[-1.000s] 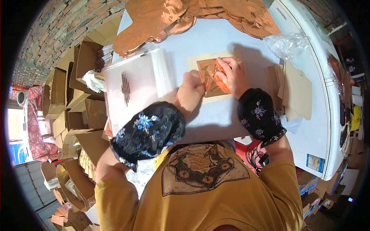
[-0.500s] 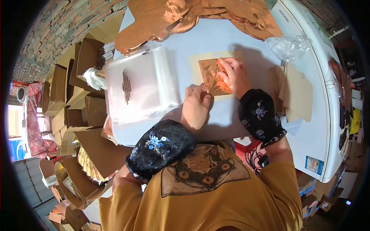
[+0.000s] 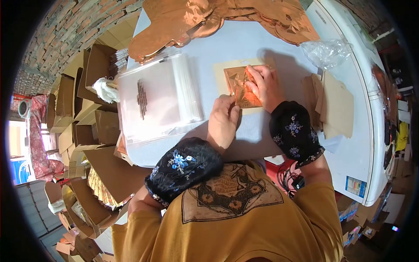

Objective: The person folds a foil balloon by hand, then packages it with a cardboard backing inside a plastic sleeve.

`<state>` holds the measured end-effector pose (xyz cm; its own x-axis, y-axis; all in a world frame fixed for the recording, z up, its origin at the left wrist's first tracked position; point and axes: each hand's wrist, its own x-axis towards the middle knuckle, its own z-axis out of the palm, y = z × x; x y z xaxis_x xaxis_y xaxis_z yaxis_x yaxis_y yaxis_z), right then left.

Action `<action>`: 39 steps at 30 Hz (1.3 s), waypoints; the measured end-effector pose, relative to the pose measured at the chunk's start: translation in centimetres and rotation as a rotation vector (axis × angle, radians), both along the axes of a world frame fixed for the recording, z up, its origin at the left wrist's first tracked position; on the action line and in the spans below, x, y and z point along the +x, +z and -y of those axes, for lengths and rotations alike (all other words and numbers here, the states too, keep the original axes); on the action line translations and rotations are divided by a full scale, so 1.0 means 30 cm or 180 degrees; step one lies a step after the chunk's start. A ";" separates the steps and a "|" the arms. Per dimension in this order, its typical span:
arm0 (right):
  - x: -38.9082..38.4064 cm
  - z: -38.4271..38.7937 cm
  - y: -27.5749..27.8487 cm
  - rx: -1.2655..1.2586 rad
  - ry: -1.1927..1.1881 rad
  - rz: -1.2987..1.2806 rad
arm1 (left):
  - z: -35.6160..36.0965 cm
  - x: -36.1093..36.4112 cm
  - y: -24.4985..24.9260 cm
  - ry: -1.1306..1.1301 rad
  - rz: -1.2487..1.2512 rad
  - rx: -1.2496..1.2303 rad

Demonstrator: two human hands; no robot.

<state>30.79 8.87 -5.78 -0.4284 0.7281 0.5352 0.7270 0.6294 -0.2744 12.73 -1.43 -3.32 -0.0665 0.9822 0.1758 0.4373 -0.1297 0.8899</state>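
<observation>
A shiny copper-coloured foil sheet, folded into a square, lies over a beige card on the pale table. At the foil's lower left edge, the fingers and thumb of my left hand are closed in a pinch on it. My right hand rests on the foil's right side with bent, closed fingers pressing it; what lies under those fingertips is hidden. The card's border shows around the foil.
Left of the hands lies a stack of clear plastic bags. Large copper foil sheets cover the table's far edge. Brown card pieces and a crumpled clear bag lie at right, beside a white appliance. Cardboard boxes crowd the left.
My left hand has shifted very slightly at the foil's lower left edge. My right hand stays in nearly the same place on the foil.
</observation>
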 end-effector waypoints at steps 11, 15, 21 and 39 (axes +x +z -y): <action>0.004 0.000 0.000 0.0149 0.0054 0.0011 | -0.095 0.017 -0.036 0.0370 -0.0124 -0.0430; 0.001 -0.004 -0.002 0.0208 0.0024 0.0022 | -0.115 0.010 -0.026 0.0381 0.0135 -0.0511; 0.005 -0.005 0.001 0.0047 -0.0050 0.0126 | -0.136 0.005 -0.046 0.0336 -0.0103 -0.0124; 0.007 -0.002 0.002 0.0094 -0.0034 0.0145 | -0.191 -0.050 -0.098 -0.0848 -0.2568 0.1241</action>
<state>31.00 8.93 -5.71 -0.4451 0.7168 0.5368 0.7449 0.6290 -0.2224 11.24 4.31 -6.27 0.4380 0.8095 0.3910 0.8170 -0.5399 0.2026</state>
